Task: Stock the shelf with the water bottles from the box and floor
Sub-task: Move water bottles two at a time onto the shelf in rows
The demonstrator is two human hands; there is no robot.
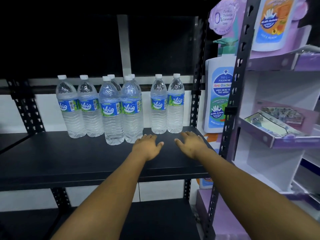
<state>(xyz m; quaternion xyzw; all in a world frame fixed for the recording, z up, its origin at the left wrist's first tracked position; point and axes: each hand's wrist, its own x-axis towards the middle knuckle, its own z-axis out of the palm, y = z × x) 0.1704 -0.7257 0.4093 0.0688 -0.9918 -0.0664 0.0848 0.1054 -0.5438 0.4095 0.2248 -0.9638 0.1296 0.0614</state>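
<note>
Your left hand (147, 146) and right hand (190, 142) lie spread, holding nothing, on the black shelf (69, 158) — just before the upright water bottles (110, 110) ranged along its back.

Both forearms were bare and extended forward, left running toward 1 o'clock, right toward 11 o'clock, converging slightly. Left hand (147, 146) was palm down, fingers straight, thumb splayed toward 3 o'clock. Right hand (191, 142) was palm down, fingers relaxed and extended, thumb toward 9 o'clock. Neither held anything.
</note>
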